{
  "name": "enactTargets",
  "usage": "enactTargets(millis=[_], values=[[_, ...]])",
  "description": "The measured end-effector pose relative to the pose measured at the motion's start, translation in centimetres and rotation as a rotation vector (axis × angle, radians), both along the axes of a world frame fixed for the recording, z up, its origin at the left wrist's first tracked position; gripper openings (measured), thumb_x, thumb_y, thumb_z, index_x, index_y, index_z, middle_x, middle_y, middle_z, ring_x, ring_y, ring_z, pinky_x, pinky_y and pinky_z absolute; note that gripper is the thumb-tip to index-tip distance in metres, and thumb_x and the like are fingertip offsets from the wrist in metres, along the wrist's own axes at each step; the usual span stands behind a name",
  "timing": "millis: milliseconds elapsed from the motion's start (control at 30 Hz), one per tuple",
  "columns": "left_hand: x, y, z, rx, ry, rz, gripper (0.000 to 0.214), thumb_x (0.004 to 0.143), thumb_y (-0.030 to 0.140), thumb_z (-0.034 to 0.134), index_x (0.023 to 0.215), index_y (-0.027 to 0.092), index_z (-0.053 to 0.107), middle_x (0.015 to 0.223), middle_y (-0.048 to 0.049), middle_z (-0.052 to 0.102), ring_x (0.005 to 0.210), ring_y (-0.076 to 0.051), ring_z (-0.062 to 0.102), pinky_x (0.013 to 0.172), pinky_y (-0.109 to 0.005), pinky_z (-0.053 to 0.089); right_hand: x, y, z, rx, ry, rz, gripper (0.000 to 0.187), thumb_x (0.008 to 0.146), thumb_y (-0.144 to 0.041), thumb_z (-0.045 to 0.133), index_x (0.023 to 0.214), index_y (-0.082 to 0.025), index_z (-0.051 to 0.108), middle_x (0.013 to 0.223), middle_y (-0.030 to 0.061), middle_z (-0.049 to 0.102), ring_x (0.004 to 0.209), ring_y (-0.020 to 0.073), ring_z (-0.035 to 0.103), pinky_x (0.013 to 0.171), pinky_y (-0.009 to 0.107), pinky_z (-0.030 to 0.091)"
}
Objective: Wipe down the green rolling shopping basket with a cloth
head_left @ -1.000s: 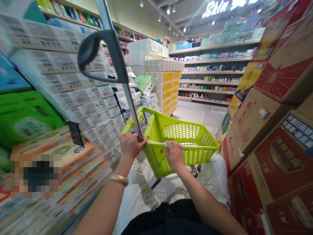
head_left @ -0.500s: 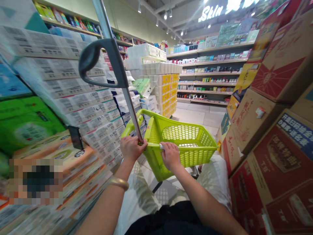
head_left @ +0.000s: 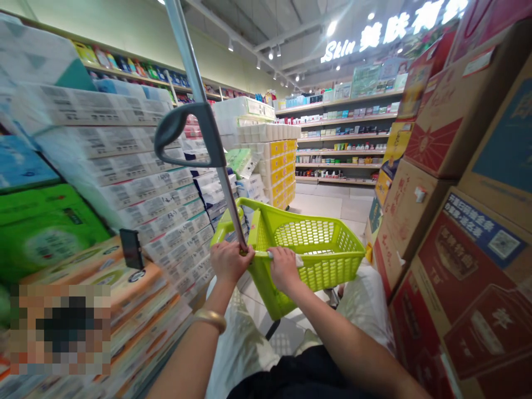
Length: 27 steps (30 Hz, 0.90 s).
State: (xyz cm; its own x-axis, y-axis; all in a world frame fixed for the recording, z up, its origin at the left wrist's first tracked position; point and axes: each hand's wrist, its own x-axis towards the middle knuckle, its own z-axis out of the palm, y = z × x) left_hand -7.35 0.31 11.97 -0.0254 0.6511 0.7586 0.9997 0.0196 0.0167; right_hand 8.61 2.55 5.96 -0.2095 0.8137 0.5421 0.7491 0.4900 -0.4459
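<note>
The green basket point(head_left: 261, 285) stands at the near centre, between the legs of the wearer's pale trousers point(head_left: 363, 302), its long perforated body reaching toward the right; the left hand point(head_left: 228, 260) is clamped on the near left part of its rim, right beside the foot of a metal pole point(head_left: 233, 205), with the thumb close to the pole; a gold bangle point(head_left: 210, 318) circles that wrist; the right hand point(head_left: 283, 269), just to the right and apart from the left one, is curled over the near rim with a white cloth point(head_left: 298, 260) pinched under it, bits of which show on both sides of the fingers; the pole leans up toward the left and carries a dark grey loop handle point(head_left: 213, 138); on the left rise stacked white packs point(head_left: 153, 194), with a bright green pack point(head_left: 45, 216) and orange packs point(head_left: 145, 274) nearer, a small black holder point(head_left: 132, 249) on the latter; on the right are printed cartons point(head_left: 436, 130); far off, beyond a yellow-fronted stack point(head_left: 282, 172), stand loaded shelves point(head_left: 341, 119) under a lit sign point(head_left: 386, 34).
</note>
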Motion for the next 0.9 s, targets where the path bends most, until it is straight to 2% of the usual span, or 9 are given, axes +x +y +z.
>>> enactTargets(millis=[100,200,333,400,533,667,733,800,900], values=[[-0.2,-0.1,0.0,-0.005,0.009,-0.004,0.028,0.077,0.042,0.054,0.062,0.024,0.068,0.057,-0.0038,0.064,0.069,-0.024,0.059,0.076,-0.039,0.036,-1.0,-0.3,0.8,0.008,-0.036,0.066,0.036,0.082,-0.01,0.049,0.113,-0.022,0.061,0.104,0.005,0.065,0.097,0.0222,0.052,0.087,0.033,0.033],[-0.3,-0.3,0.0,-0.001,0.027,-0.003,0.03,0.078,0.044,0.053,0.062,0.023,0.068,0.057,-0.0043,0.064,0.069,-0.024,0.059,0.076,-0.039,0.035,1.2,-0.2,0.1,0.061,-0.096,0.102,0.037,0.084,-0.013,0.049,0.118,-0.023,0.058,0.106,0.0051,0.064,0.098,0.0217,0.052,0.087,0.032,0.033],[-0.3,-0.3,0.0,0.003,0.018,-0.001,0.032,0.078,0.045,0.052,0.06,0.023,0.067,0.056,-0.0043,0.063,0.067,-0.024,0.058,0.076,-0.039,0.035,5.4,0.5,-1.8,0.066,-0.128,0.001,0.033,0.084,-0.014,0.05,0.114,-0.023,0.06,0.105,0.0045,0.064,0.099,0.0211,0.051,0.089,0.032,0.032],[-0.3,-0.3,0.0,0.01,0.023,0.006,0.031,0.078,0.045,0.053,0.06,0.024,0.067,0.055,-0.0041,0.063,0.067,-0.024,0.058,0.076,-0.039,0.035,6.4,0.8,-2.1,0.036,-0.141,-0.064,0.03,0.084,-0.014,0.05,0.11,-0.023,0.062,0.103,0.0054,0.065,0.099,0.0213,0.052,0.088,0.033,0.032],[-0.3,-0.1,-0.1,0.019,0.028,0.015,0.029,0.077,0.044,0.054,0.059,0.024,0.066,0.055,-0.0035,0.063,0.067,-0.024,0.057,0.076,-0.038,0.035,4.4,1.1,-0.9,-0.09,-0.121,-0.122,0.023,0.084,-0.014,0.051,0.099,-0.023,0.065,0.098,0.0049,0.068,0.093,0.0213,0.055,0.081,0.032,0.032],[-0.3,-0.1,-0.1,0.019,0.023,0.012,0.027,0.077,0.042,0.054,0.061,0.024,0.066,0.056,-0.0031,0.063,0.068,-0.024,0.058,0.076,-0.038,0.035,0.3,0.4,1.0,-0.061,-0.115,0.022,0.03,0.082,-0.013,0.052,0.106,-0.025,0.064,0.1,0.0037,0.068,0.094,0.0205,0.057,0.079,0.031,0.034],[-0.4,-0.2,-0.1,0.018,0.021,0.01,0.027,0.077,0.042,0.054,0.061,0.024,0.066,0.057,-0.003,0.063,0.069,-0.024,0.058,0.076,-0.038,0.035,-0.7,0.1,1.4,-0.028,-0.124,0.073,0.033,0.082,-0.014,0.051,0.112,-0.025,0.061,0.102,0.0041,0.067,0.095,0.0207,0.057,0.08,0.031,0.034],[-0.4,-0.2,0.0,0.009,0.022,0.004,0.028,0.078,0.042,0.053,0.061,0.024,0.066,0.057,-0.0029,0.063,0.069,-0.023,0.058,0.077,-0.038,0.035,-0.3,-0.1,1.2,-0.001,-0.139,0.105,0.033,0.084,-0.016,0.05,0.115,-0.025,0.06,0.104,0.0041,0.066,0.095,0.0206,0.056,0.081,0.031,0.034],[-0.4,-0.3,0.1,-0.005,0.017,-0.001,0.029,0.078,0.043,0.053,0.06,0.024,0.066,0.056,-0.0028,0.062,0.068,-0.023,0.058,0.077,-0.038,0.035,2.2,0.2,0.0,0.043,-0.175,0.095,0.033,0.084,-0.017,0.05,0.115,-0.024,0.059,0.105,0.0043,0.065,0.095,0.0208,0.054,0.082,0.032,0.034]])
